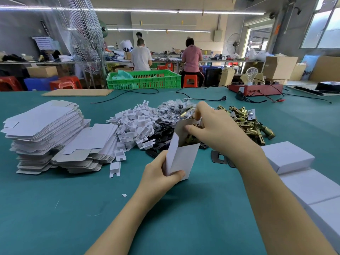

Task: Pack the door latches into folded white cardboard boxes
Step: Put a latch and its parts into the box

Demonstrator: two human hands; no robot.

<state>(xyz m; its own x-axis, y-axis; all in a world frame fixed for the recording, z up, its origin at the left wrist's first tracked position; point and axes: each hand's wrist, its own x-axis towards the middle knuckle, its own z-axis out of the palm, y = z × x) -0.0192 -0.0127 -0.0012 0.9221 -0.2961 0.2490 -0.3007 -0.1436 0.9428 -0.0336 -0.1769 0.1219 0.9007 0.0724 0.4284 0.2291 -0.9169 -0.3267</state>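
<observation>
The left hand (158,173) is curling its fingers and thumb around the bottom of an open white box (181,153), tilting it above the green table (73,208). The right hand (215,129) is pinching a brass latch (191,138) at the box mouth. The latch pile (246,120) is lying just beyond.

head cam | 1 view | faces forward-down | near table (55,208) (wide-angle) | workshop behind

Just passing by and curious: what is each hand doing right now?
Left hand: grips the open white box at its bottom.
Right hand: fingers curled at the box's mouth on a brass latch.
</observation>
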